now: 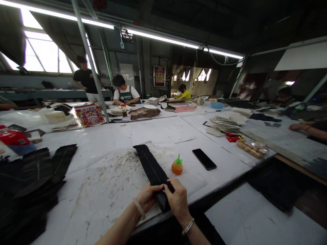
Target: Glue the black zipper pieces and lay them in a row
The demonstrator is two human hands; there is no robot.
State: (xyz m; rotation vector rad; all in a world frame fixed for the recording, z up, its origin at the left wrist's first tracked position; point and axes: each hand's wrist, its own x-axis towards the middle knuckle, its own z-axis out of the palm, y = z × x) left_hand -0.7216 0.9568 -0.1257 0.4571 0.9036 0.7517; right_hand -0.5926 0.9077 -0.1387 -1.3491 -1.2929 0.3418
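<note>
A long strip of black material [151, 162] with a pale line down its middle lies on the white table, its near end folded at the edge. My left hand [148, 198] pinches the strip's left side near that end. From the right, my right hand [177, 197] grips the same part, thumbs almost meeting over it. Part of the strip is hidden behind my fingers. Just beyond my right hand stands a small squeeze bottle [177, 167] with a green nozzle and orange liquid. A black phone [204, 159] lies to the right of the bottle.
Black pieces of material [28, 183] are heaped at the left, beside a red bottle [15, 139]. Stacked pale sheets [224, 124] and a clear food box [252, 148] sit at the right. Several people work around the far tables. A metal post [90, 61] rises at the left.
</note>
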